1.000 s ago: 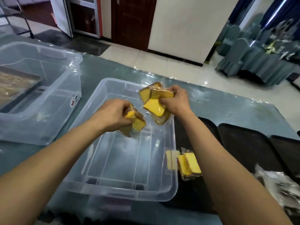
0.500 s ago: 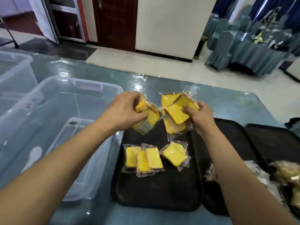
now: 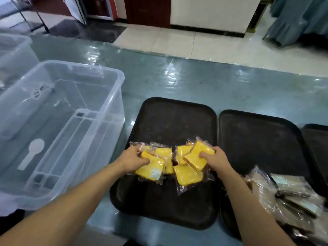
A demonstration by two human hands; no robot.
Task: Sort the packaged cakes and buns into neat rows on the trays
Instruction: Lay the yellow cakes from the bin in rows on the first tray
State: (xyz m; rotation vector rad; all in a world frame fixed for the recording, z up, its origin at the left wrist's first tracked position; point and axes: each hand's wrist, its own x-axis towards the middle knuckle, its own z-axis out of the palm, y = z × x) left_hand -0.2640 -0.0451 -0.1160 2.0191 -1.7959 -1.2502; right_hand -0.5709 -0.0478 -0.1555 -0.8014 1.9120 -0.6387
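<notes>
— Where do the yellow cakes (image 3: 170, 166) lie?

— In a loose heap of clear wrappers on the black tray (image 3: 170, 121), about the middle of it, slightly toward six o'clock. They overlap one another; no row shows yet.

— And the person's hands?

— Both are on the heap. The left hand (image 3: 132, 161) comes in from seven o'clock, its fingers (image 3: 143, 161) curled round one packet with a pale label, at the nine o'clock side of the pile. The right hand (image 3: 215, 161) comes from five o'clock, its fingers clenched on a packet at the three o'clock side, tilted up above the others.

— What surrounds that tray?

— A second black tray (image 3: 257, 139) sits just beside it at three o'clock, edges nearly touching, and the corner of a third (image 3: 316, 137) shows further out. Blurred brownish packets (image 3: 287, 197) in clear wrap lie at the four o'clock corner of the second tray. At nine o'clock stands a clear plastic bin (image 3: 58, 132), with another bin (image 3: 14, 50) beyond it at ten o'clock. All rest on a table (image 3: 195, 82) covered in shiny blue-grey film.
</notes>
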